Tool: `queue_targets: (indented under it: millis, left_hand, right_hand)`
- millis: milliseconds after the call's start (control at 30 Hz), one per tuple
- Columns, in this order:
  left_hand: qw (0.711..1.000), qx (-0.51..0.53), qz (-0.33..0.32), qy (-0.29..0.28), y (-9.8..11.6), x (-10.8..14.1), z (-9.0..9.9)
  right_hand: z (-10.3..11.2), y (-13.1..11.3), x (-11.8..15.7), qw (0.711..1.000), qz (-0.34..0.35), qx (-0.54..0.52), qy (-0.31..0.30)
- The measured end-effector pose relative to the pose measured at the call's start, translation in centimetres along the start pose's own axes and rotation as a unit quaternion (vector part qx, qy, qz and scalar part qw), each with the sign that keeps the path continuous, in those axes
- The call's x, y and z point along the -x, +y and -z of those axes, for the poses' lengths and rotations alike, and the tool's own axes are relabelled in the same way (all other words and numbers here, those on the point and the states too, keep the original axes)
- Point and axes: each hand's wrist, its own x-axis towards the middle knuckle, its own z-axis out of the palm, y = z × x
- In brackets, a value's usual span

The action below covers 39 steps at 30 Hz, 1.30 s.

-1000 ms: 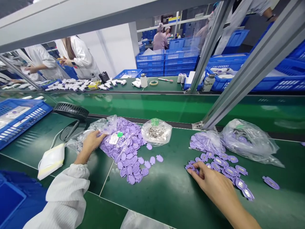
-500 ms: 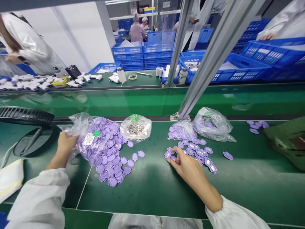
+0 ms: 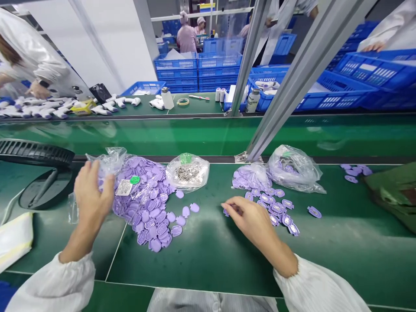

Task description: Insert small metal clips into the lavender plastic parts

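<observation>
My left hand (image 3: pixel 92 195) is raised at the left and grips the clear plastic film of a large bag of lilac plastic pieces (image 3: pixel 139 190). Loose lilac pieces (image 3: pixel 162 225) spill from its lower edge onto the green bench top (image 3: pixel 195 260). My right hand (image 3: pixel 250 221) hovers at a second scattered group of lilac pieces (image 3: pixel 276 208), its fingertips beside a piece mostly hidden under them. Behind that group lie two more clear bags of lilac pieces (image 3: pixel 251 177) (image 3: pixel 294 169). A small clear bag of silvery metal parts (image 3: pixel 187 172) sits between my hands, farther back.
A black desk fan (image 3: pixel 35 152) and a white face mask (image 3: pixel 14 238) are at the left. A green cloth (image 3: pixel 391 195) lies at the right. Aluminium uprights (image 3: pixel 308 82) rise beyond the bench. Co-workers, blue crates (image 3: pixel 175 73) and white devices (image 3: pixel 42 108) occupy the far bench.
My left hand has lifted higher, drawing up the bag's film. My right hand has come up off the pieces it covered and shifted slightly left. The view has turned slightly since the earliest frame.
</observation>
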Motion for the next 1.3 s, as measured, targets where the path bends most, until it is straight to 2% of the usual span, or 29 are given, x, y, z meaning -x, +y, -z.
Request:
queue_targets:
  millis: [33,100,133,200,267,367,467,500,633,700,767,867,967,1167,1300]
  left_hand:
    - [0.999,-0.039,-0.018,0.009,1.3,0.6,-0.5]
    - [0.996,-0.075,-0.007,-0.058,3.1,1.7,-2.0]
    - [0.992,-0.076,0.011,-0.101,3.5,2.1,-2.9]
    - [0.987,-0.062,0.037,-0.142,3.6,2.5,-4.4]
    - [0.989,-0.032,0.032,-0.143,3.1,2.5,-5.1]
    - [0.995,-0.002,0.002,-0.104,2.8,2.9,-4.5]
    - [0.998,0.012,-0.050,-0.042,3.9,3.9,-3.0]
    - [0.996,0.026,-0.079,-0.039,4.5,4.2,-2.5]
    - [0.978,0.076,-0.178,-0.074,7.0,4.9,-1.2]
    - [0.975,0.086,-0.179,-0.096,8.0,5.1,-1.1]
    - [0.972,0.093,-0.168,-0.134,8.8,5.7,-1.0]
    - [0.959,0.072,-0.189,-0.201,10.1,7.1,-1.4]
    - [0.946,0.039,-0.221,-0.236,11.9,8.7,-2.1]
    - [0.922,-0.080,-0.281,-0.255,16.2,9.6,-4.2]
    - [0.895,-0.120,-0.355,-0.243,16.5,9.2,-5.4]
  right_hand:
    - [-0.2,-1.0,-1.0,0.999,0.032,-0.013,0.001]
    - [-0.9,-3.1,-3.5,0.994,0.104,-0.024,0.003]
    - [-1.4,-4.1,-5.0,0.991,0.136,-0.017,0.001]
    - [-2.6,-5.8,-7.9,0.984,0.175,0.028,-0.014]
    - [-3.7,-6.9,-10.5,0.979,0.178,0.090,-0.038]
    - [-4.9,-7.7,-12.7,0.977,0.165,0.124,-0.049]
    - [-5.2,-7.5,-13.0,0.978,0.145,0.142,-0.055]
    - [-5.1,-7.2,-12.9,0.978,0.133,0.148,-0.057]
    - [-4.0,-5.3,-12.4,0.983,0.047,0.169,-0.044]
    - [-3.5,-4.3,-12.3,0.984,0.012,0.176,-0.027]
    - [-3.2,-3.6,-12.4,0.985,0.015,0.169,-0.015]
    - [-3.3,-3.5,-12.6,0.987,0.041,0.153,-0.012]
    - [-3.5,-3.8,-12.7,0.988,0.047,0.147,-0.003]
    - [-2.6,-3.6,-12.9,0.991,0.053,0.121,0.011]
    - [-2.1,-2.9,-13.2,0.998,0.054,0.034,0.017]
